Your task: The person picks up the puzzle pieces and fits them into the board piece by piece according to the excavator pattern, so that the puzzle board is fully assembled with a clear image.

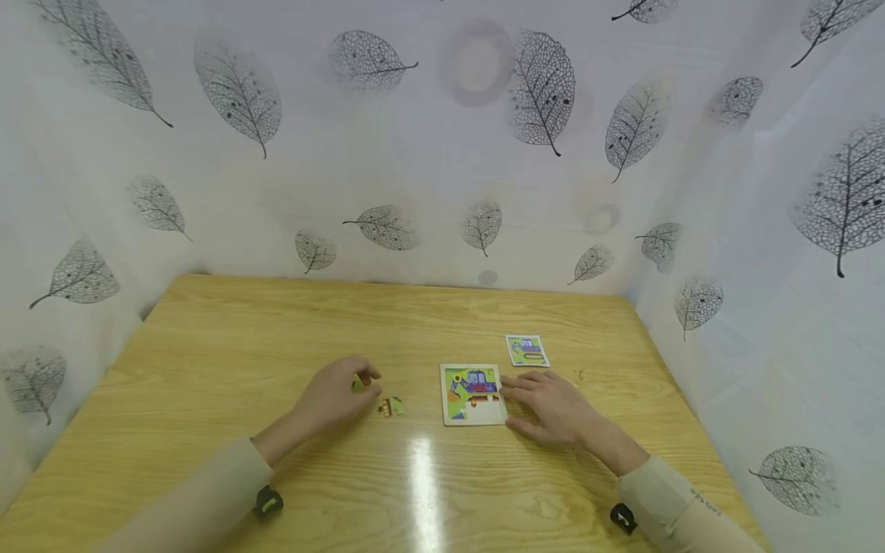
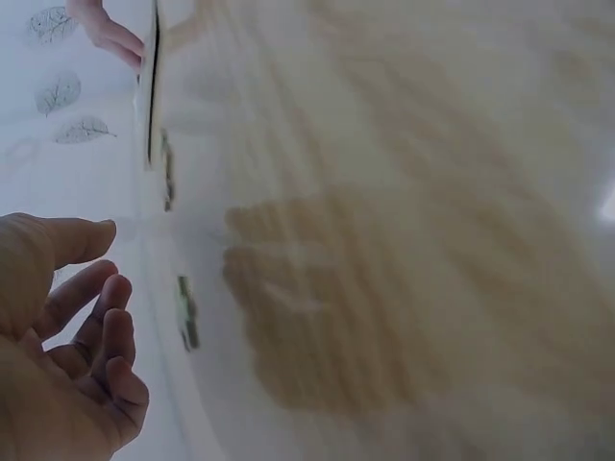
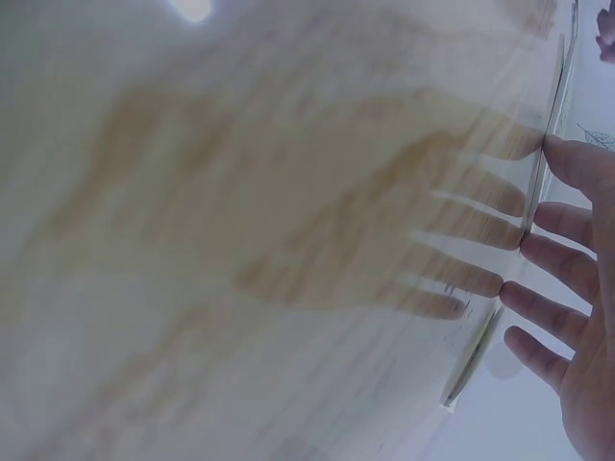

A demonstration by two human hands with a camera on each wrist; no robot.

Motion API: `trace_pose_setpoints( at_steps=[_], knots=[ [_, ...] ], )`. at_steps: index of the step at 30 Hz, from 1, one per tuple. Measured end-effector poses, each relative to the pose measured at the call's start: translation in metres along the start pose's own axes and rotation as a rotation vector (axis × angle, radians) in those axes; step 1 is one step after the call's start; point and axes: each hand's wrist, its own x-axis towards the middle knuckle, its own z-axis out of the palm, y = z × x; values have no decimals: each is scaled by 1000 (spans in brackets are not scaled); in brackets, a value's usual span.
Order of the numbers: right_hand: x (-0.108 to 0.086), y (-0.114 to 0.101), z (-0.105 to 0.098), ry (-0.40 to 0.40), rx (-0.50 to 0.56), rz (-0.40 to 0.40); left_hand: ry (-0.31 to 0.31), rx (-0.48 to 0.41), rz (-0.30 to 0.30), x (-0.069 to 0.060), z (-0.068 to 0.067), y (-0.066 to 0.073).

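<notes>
A square jigsaw board (image 1: pixel 487 415) with a purple digger on green lies on the table, its lower right part bare and white. My right hand (image 1: pixel 553 407) rests beside it, straight fingers and thumb touching its right edge, as the right wrist view confirms. Left of the board are loose jigsaw pieces (image 1: pixel 396 405) in green and brown. My left hand (image 1: pixel 339 393) hovers over another green piece (image 1: pixel 357 385), fingers loosely bent. In the left wrist view, a gap shows between thumb and fingers, with the green piece (image 2: pixel 186 313) lying on the table beyond them.
A small picture card (image 1: pixel 528 351) of the same digger lies behind the board to the right. The wooden table (image 1: pixel 311 315) is bounded by a white leaf-print curtain (image 1: pixel 429 169) at the back and sides.
</notes>
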Motion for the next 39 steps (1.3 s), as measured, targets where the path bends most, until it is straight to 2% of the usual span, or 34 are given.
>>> trace_pose_setpoints(
  at_steps=[3,7,11,15,24,31,35,39],
  knots=[
    [0,0,0,3,1,0,26,18,-13,-10,-4,-9],
    [-1,1,0,7,-5,-3,27,8,-78,-20,-10,-17],
    [-1,1,0,13,-10,-8,15,14,-124,-24,-14,-22],
    [0,1,1,12,-9,-8,-18,21,-144,-24,-14,-25],
    [0,1,1,10,-9,-10,-63,49,-92,-16,-10,-24],
    [0,1,1,13,-11,-12,-93,20,-42,-13,-12,-26],
    [1,1,1,5,-9,-9,-83,22,-36,-16,-13,-28],
    [0,1,1,3,-5,-3,-58,28,-60,-22,-15,-28]
  ],
)
